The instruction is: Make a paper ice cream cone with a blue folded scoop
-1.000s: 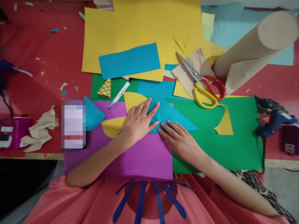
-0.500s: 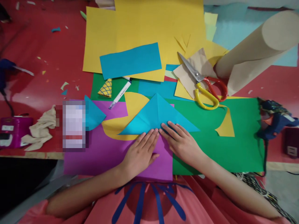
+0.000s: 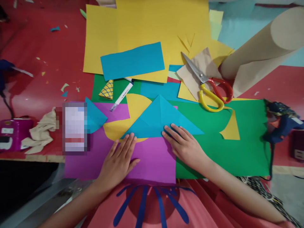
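Note:
A blue sheet of paper (image 3: 159, 117), folded into a wide triangle, lies point-away in front of me with its folded edge nearest me. My left hand (image 3: 120, 158) lies flat, fingertips on the triangle's left corner. Flat too, my right hand (image 3: 184, 141) presses the folded edge right of its middle. Beneath are a purple sheet (image 3: 152, 161), a green sheet (image 3: 213, 155) and rounded yellow paper pieces (image 3: 136, 104). Beyond the triangle lie a white marker (image 3: 122, 96) and a small yellow cone with blue crossing lines (image 3: 107, 89).
Scissors (image 3: 201, 77) with red and yellow handles lie back right, near a brown paper roll (image 3: 251, 44). A blue glue gun (image 3: 282, 126) is at the right edge. A blurred-out phone-like object (image 3: 74, 126) and crumpled cloth (image 3: 42, 131) lie left. Yellow sheets (image 3: 142, 19) cover the back.
My left hand has slid left along the folded edge, from its middle to the left corner. My right hand has stayed in place on the paper.

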Available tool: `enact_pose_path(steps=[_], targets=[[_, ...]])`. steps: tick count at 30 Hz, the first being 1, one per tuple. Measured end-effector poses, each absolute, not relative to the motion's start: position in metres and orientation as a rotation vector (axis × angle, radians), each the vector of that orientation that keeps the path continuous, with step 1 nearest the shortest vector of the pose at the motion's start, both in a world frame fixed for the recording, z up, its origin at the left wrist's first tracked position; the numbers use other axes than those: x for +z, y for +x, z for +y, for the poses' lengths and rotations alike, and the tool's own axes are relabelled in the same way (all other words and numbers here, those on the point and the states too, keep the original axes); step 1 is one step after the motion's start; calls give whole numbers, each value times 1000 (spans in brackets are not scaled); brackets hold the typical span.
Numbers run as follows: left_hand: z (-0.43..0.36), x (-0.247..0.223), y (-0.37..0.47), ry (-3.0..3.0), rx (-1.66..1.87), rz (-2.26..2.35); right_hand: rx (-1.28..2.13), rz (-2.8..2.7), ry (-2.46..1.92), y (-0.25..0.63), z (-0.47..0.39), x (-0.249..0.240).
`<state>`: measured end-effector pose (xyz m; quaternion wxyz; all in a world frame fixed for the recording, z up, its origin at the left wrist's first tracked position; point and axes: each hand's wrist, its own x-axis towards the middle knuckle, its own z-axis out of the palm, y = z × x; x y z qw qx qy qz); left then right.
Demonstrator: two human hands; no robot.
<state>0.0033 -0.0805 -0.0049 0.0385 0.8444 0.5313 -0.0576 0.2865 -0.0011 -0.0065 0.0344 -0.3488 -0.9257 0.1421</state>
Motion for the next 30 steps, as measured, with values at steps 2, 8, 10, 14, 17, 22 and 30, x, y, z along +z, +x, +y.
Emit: enact_pose_path(steps=[2,8,10,14,17,22,30], targets=[[-86,-6,-3,2569,-200,1679,447,-2841,-1082,286,-2,-6],[-95,-12,-15,2537,-169,1768,519,-2738,-1085,288,0,-11],[-97,-15,-16,2525,-141,1774,508,-2633,-1151,296,4,-13],[-98,-16,-16,2503,-110,1771,393,-2393,-1447,316,13,-11],[-93,-7,-16,2439,-87,1744,444,-2276,-1599,325,17,-8],[-73,5,-12,2371,51,1723,914,-2071,-1593,325,21,-4],[-35,-5,4,2350,203,1703,1502,-1808,-1493,312,25,10]])
